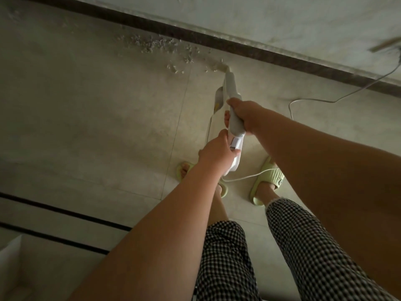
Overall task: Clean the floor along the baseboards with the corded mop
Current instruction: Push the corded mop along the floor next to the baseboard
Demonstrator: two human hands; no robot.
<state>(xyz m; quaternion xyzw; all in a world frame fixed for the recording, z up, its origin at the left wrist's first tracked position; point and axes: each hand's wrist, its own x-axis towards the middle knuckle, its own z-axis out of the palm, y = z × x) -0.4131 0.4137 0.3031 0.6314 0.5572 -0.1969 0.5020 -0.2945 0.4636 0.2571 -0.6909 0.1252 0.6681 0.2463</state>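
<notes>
I hold a white corded mop (230, 88) in both hands, pointed away from me toward the dark baseboard (217, 41). My right hand (245, 115) grips the upper part of its handle. My left hand (217, 152) grips the lower end, near where the white cord (247, 175) leaves it. The mop's front tip (225, 69) touches the floor just short of the baseboard, at the right end of a scatter of pale debris (156, 45). The head itself is mostly hidden behind the body.
The cord (338, 99) loops over the pale tiled floor to the right and rises up the wall. My feet in green slippers (268, 181) stand just behind the mop. Dark floor strips (65, 213) and a white box corner (10, 257) lie at lower left.
</notes>
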